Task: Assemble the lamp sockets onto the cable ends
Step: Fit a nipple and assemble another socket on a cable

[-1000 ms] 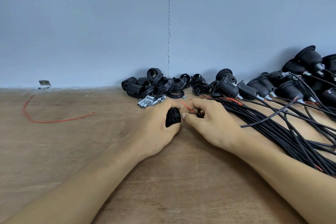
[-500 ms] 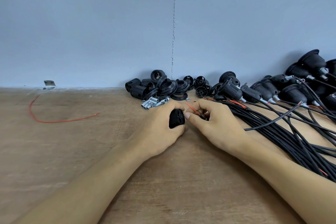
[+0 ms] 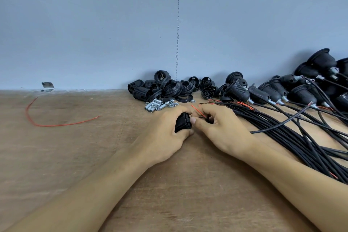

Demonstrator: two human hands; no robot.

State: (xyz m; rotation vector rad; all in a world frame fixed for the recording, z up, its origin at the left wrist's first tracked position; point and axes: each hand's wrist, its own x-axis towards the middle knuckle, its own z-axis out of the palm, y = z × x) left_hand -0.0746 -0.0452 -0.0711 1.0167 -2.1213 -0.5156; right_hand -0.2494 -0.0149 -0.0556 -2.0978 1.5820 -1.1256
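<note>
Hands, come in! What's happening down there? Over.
Left hand grips ribbed black plastic lamp socket. Right hand pinches thin red wire beside it. Black cable bundle lies along right forearm.

- Socket [image 3: 182, 124]: mostly covered by the curled left hand [image 3: 165, 134].
- Red wire [image 3: 197, 111]: lower run hidden inside the pinching right hand [image 3: 221, 128].
- Cable bundle [image 3: 293, 138]: cut off at the right edge.
- Assembled sockets [image 3: 320, 62]: the rightmost ones are cropped.
- Metal bracket [image 3: 48, 85]: too small to identify.
</note>
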